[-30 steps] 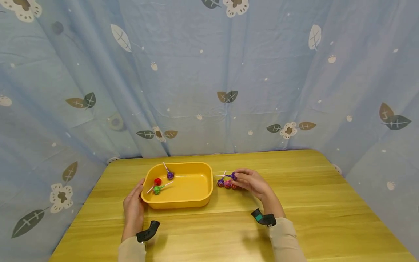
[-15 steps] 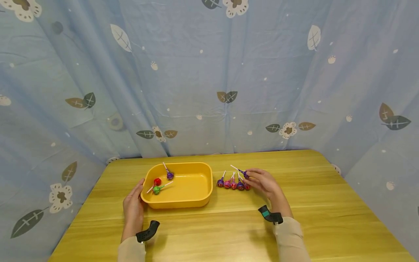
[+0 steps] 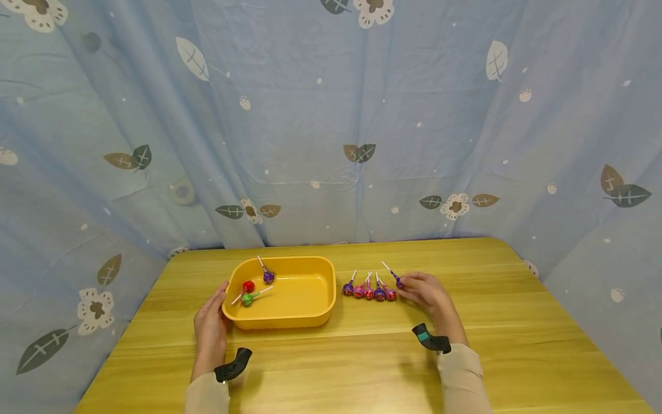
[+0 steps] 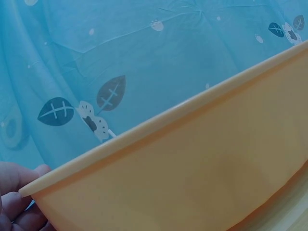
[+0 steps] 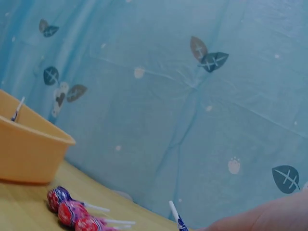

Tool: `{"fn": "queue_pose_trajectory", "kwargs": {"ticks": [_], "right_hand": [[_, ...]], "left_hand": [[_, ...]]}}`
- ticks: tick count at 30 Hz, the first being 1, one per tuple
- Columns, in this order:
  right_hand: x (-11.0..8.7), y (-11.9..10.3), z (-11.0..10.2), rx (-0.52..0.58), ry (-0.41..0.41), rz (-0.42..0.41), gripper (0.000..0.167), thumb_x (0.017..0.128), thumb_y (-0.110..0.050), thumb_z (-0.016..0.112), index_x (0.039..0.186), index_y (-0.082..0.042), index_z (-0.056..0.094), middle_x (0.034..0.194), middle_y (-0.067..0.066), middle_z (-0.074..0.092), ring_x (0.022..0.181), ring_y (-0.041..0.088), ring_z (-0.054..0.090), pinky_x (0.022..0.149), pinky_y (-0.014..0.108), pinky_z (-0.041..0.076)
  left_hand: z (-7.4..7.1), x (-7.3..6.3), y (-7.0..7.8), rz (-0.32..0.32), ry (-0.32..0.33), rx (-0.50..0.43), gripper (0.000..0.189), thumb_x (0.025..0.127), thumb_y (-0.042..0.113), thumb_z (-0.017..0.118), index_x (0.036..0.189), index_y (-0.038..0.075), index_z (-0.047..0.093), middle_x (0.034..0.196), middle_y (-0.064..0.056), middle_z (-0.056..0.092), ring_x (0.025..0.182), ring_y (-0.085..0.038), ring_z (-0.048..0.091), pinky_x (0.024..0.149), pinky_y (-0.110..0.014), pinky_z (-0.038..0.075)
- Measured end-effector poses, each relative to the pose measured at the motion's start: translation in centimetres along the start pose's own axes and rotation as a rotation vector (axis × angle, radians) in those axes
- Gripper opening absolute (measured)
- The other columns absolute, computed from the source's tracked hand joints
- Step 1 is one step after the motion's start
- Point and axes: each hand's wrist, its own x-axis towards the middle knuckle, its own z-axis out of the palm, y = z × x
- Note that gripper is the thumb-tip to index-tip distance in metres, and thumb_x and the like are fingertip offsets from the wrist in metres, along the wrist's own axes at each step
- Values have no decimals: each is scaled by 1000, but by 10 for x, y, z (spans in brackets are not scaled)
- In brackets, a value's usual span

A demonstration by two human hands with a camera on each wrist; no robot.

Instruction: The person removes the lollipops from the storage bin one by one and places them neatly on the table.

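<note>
In the head view, my left hand (image 3: 211,325) holds the left end of a yellow plastic bin (image 3: 281,323). Its fingers (image 4: 17,185) grip the rim in the left wrist view. Inside the bin lie a red lollipop (image 3: 249,286), a green lollipop (image 3: 247,299) and a purple lollipop (image 3: 268,277), which leans with its stick over the back rim. Right of the bin, my right hand (image 3: 429,292) pinches another purple lollipop (image 3: 399,282) by its head, stick pointing up and left. Beside that hand is a row of several wrapped lollipops (image 3: 369,293), sticks toward the back.
The wooden table (image 3: 320,374) carries everything. A blue patterned curtain (image 3: 310,115) hangs behind its back edge and around both sides. Black wrist bands (image 3: 234,365) sit over the pale sleeves.
My right hand has moved right along the row with the purple lollipop, whose stick has swung from pointing left to up-left. More of the row shows. The left hand and bin have stayed put.
</note>
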Motion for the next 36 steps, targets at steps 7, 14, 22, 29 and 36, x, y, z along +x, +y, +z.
{"fn": "queue_pose_trajectory", "kwargs": {"ticks": [7,14,22,29,36], "right_hand": [[-1,5,-3,-61,41,58,28,97,-1,54,118,17,51,100,22,63,78,22,69,81,35,56],[0,10,-3,-153,69,73,29,96,-3,57,117,16,53,97,20,63,75,21,68,76,34,58],[-1,10,3,-222,103,78,30,95,-5,59,116,15,55,95,18,63,73,19,67,73,33,59],[2,11,6,-232,140,76,28,93,-5,62,114,14,57,96,18,62,71,18,66,71,32,59],[2,11,7,-253,153,75,27,94,-7,62,113,11,58,95,16,62,71,18,66,70,31,59]], "left_hand": [[0,0,-1,10,-9,-1,49,103,26,49,147,8,42,152,-1,37,139,-9,29,110,-23,28],[0,1,-1,-4,1,-6,48,102,26,50,146,8,43,152,0,38,139,-9,30,110,-23,29],[-1,1,-2,11,-10,2,48,103,26,48,147,7,41,152,-1,37,140,-9,29,110,-23,27],[-1,1,-2,13,-11,9,48,103,25,48,147,7,41,152,-1,37,140,-10,28,110,-23,27],[-1,0,-1,11,-15,11,48,104,25,47,147,6,40,153,-1,36,141,-10,27,111,-24,26]]}}
